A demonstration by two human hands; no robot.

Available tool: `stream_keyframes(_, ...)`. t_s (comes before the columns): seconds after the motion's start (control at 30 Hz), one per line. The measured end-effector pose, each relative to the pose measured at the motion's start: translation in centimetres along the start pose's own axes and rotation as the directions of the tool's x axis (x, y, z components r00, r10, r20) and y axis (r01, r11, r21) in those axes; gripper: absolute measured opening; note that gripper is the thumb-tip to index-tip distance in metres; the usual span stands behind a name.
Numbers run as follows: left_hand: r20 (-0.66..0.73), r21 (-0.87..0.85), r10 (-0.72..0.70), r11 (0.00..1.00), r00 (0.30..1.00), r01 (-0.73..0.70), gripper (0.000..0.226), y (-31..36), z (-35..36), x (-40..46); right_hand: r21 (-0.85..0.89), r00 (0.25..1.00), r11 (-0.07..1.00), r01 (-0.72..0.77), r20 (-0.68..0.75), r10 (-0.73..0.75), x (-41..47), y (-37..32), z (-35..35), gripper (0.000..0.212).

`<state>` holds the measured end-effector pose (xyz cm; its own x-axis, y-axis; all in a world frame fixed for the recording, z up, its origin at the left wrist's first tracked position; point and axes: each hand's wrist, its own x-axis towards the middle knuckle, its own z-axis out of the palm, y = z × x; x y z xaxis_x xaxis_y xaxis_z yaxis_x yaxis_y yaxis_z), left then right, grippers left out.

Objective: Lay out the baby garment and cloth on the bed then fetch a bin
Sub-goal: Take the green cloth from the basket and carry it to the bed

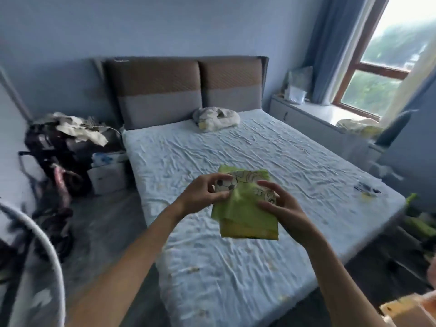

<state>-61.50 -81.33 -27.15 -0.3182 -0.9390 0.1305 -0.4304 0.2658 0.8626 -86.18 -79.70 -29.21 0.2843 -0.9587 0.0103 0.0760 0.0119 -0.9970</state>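
The bed (236, 244), its pale wrinkled sheet bare through the middle, is offering wide room for spreading things. A crumpled cloth (215, 119) is lying near the headboard. Above the mattress, the folded baby garment (245, 208), lime green with a football and cartoon print, is hanging unopened. The left hand (205, 192) and right hand (280, 206) are each pinching its top edge, probably to shake it open.

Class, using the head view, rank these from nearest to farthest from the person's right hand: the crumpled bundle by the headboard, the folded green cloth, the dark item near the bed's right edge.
1. Folded green cloth, gripped by the right hand.
2. Dark item, rightward.
3. Crumpled bundle, by the headboard.
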Motion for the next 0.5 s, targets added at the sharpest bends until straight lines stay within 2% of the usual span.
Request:
stream_keyframes(0.23, -0.219, 0.071, -0.079, 0.993, 0.972, 0.096, 0.038, -5.9, -21.2, -8.3, -0.04, 0.982, 0.999, 0.02, 0.19, -0.012, 11.5, -2.3, 22.4, 0.045)
stream_keyframes(0.37, -0.276, 0.08, -0.104, 0.988, 0.955, 0.131, 0.036, -9.6, -29.0, -9.7, -0.114, 0.963, 0.989, 0.091, 0.265, -0.058, 16.7, -2.0, 29.9, 0.043)
stream_keyframes(0.5, -0.308, 0.037, -0.1, 0.992, 0.946, 0.117, 0.029, -13.8, -33.9, -8.7, -0.169, 0.957, 0.979, 0.117, 0.283, -0.065, 21.3, -1.3, 34.1, 0.046)
